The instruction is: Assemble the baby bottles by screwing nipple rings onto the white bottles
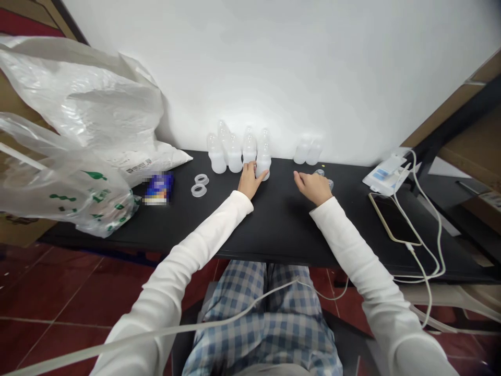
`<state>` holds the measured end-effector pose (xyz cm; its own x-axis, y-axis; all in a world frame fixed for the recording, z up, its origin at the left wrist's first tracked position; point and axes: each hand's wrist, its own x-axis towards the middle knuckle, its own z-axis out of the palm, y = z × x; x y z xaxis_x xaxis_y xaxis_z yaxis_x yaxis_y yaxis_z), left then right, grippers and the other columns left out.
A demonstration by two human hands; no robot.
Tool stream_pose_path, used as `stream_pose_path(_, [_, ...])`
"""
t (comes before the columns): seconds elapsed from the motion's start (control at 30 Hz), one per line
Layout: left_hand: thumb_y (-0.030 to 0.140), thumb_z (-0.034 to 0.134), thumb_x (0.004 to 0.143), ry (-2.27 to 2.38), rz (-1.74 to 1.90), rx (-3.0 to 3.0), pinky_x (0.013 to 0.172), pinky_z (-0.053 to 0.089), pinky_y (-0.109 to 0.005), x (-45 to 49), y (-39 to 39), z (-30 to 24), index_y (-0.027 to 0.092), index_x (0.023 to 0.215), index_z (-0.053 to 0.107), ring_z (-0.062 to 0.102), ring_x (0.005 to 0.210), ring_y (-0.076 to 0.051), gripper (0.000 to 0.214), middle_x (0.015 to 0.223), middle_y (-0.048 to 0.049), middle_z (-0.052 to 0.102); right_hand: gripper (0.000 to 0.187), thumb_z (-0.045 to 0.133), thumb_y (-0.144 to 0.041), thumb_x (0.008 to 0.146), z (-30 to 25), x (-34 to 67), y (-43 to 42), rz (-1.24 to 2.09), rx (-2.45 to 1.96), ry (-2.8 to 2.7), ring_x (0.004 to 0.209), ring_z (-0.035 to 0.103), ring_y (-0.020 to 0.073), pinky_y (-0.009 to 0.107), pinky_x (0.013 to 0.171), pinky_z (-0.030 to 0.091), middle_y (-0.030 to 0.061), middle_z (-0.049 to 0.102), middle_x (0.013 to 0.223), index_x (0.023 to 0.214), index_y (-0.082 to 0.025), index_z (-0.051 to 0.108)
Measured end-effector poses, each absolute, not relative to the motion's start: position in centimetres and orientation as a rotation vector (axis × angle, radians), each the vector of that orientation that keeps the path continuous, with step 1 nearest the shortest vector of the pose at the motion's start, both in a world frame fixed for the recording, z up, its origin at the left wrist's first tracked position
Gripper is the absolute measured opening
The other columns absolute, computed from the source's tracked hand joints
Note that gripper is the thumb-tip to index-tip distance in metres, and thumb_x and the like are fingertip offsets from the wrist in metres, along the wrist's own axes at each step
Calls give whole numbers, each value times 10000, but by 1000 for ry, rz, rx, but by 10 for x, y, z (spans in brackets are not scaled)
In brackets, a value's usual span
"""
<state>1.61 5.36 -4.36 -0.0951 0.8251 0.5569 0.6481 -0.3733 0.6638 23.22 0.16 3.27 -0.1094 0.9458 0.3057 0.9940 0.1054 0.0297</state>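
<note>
Milky-white baby bottles (235, 156) with clear domed caps stand in a cluster against the wall. At the cluster's right end, my left hand (250, 180) has its thumb and fingers closed about the base of a capped baby bottle (264, 151). My right hand (313, 187) is over the table further right, its fingers curled in; whether anything is inside them is hidden. Small clear pieces (320, 172) lie just behind it, partly covered by the hand. Two uncapped white bottles (308, 151) stand by the wall beyond.
Two translucent rings (199, 190) lie left of the bottles on the black table (270, 230). A blue packet (159, 188) and large plastic bags (97, 120) occupy the left. On the right are a phone (395, 218), a white box (385, 174) and looping white cables (438, 230).
</note>
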Motion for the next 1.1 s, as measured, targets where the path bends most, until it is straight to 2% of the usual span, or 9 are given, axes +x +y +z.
stream_pose_path(0.1, [416,686,887,1730,1485,1965,902,541,-389,20,58,-41,161,1186,527,654,1006,-238,424,1084,-119,607,518,353,-415,1034,30,230,-2,-319,-1966,-2273,779,702,295,339,662,393,199,740,826,851,-138,750])
stream_pose_path(0.23, [329,708,874,1715,1574,1899,883,538,-363,30,61,-40,141,1203,444,638,1012,-231,462,1099,-121,582,440,383,-376,1026,26,230,-3,-324,-2038,-2321,836,723,335,348,656,407,234,748,900,993,-117,737])
stream_pose_path(0.33, [267,690,882,1734,1598,1925,856,545,-368,35,62,-38,167,1089,451,630,1001,-225,332,1137,-124,540,413,392,-371,1023,24,230,-3,-331,-2078,-2324,871,724,347,343,660,404,244,744,927,1050,-107,709])
stream_pose_path(0.5, [209,605,918,1896,1303,2057,895,517,-386,34,55,-28,164,993,501,627,995,-253,137,1051,-118,565,375,356,-296,1020,27,229,-4,-326,-2113,-2331,924,701,328,319,676,392,234,730,972,1088,-90,661])
stream_pose_path(0.67, [197,541,916,2021,968,2184,991,459,-408,20,25,-13,119,1047,562,593,1089,-304,154,1114,-175,589,310,377,-186,969,28,230,-4,-351,-2077,-2357,1016,638,321,314,684,383,220,682,1076,1103,-65,629])
stream_pose_path(0.8, [217,551,890,2265,863,2157,1038,413,-506,-7,-12,-7,124,1144,564,523,1234,-379,271,1267,-215,552,289,436,-135,912,23,233,-3,-405,-2021,-2387,1045,577,319,320,688,373,225,619,1139,1117,-63,626])
stream_pose_path(0.87, [201,545,883,2470,874,2050,1118,319,-590,-23,-26,-7,113,1198,543,407,1377,-418,327,1384,-238,495,279,464,-115,888,19,234,-3,-456,-1983,-2398,1042,552,320,327,691,365,229,596,1141,1103,-62,633])
stream_pose_path(0.97, [158,480,902,2675,807,1819,1132,244,-694,-41,-37,-9,53,1267,504,236,1489,-458,380,1497,-285,397,249,513,-71,838,13,235,-1,-554,-1902,-2420,1028,521,314,341,710,358,226,579,1124,1046,-64,648])
stream_pose_path(1.1, [152,437,924,2670,613,1738,1058,308,-733,-36,-41,-12,2,1291,489,347,1408,-510,401,1470,-333,403,266,504,4,812,8,236,3,-656,-1803,-2435,997,503,297,347,716,335,209,585,1077,1023,-78,644])
